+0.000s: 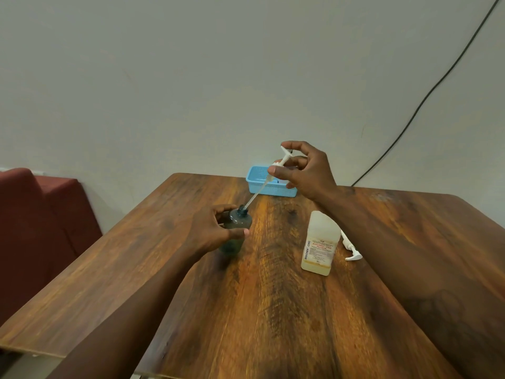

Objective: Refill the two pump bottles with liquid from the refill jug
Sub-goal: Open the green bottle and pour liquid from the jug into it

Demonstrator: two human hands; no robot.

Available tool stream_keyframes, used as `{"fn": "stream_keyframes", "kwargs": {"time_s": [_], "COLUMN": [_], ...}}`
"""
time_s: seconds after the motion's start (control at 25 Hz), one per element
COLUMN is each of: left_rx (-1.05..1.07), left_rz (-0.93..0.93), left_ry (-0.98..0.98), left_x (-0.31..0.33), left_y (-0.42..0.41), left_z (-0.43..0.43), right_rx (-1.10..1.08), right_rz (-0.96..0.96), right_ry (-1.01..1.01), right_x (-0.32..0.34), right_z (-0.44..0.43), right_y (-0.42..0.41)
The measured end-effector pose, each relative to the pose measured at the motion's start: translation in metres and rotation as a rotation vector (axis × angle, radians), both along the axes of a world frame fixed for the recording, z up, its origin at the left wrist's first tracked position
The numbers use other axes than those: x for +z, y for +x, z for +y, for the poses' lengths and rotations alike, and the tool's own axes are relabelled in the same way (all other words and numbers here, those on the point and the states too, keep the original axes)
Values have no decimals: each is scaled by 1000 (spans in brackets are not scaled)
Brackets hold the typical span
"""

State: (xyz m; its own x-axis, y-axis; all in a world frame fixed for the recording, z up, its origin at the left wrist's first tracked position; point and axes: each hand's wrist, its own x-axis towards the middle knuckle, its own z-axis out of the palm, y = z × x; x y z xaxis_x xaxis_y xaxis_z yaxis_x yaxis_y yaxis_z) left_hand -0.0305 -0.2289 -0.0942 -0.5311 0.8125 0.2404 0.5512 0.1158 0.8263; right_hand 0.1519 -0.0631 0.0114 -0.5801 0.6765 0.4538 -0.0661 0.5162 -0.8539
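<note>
At frame centre, left hand (216,228) grips a dark bottle (235,228) on the counter (273,310); right hand (303,170) pinches its pump (278,165). Lifting straight would clear the tube cleanly.

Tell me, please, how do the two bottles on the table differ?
The dark bottle is tinted, round and unlabelled, gripped by the left hand; the pale bottle is flat-sided, labelled and stands free. The dark bottle's mouth holds a pump tube; the pale bottle's doesn't. Both stand upright.

The table (273,296) is showing glossy wood grain — the bottle (235,228) looking like smoky translucent plastic, the jug (318,242) cloudy plastic with a paper label, the basket (258,181) perforated blue plastic.
</note>
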Motion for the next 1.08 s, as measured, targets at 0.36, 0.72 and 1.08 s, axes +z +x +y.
{"fn": "stream_keyframes", "kwargs": {"time_s": [0.36,0.72,1.08], "left_rx": [117,121,113], "left_rz": [-41,-56,-42], "left_ry": [83,159,123], "left_x": [-12,-10,-15], "left_y": [-9,-3,2], "left_z": [-6,-5,-2], "right_rx": [-144,-329,-262], "right_rz": [-63,-536,-873], "right_ry": [-28,282,347], "right_x": [-8,-74,-116], "right_z": [-1,-25,-24], "right_y": [6,-18,-30]}}
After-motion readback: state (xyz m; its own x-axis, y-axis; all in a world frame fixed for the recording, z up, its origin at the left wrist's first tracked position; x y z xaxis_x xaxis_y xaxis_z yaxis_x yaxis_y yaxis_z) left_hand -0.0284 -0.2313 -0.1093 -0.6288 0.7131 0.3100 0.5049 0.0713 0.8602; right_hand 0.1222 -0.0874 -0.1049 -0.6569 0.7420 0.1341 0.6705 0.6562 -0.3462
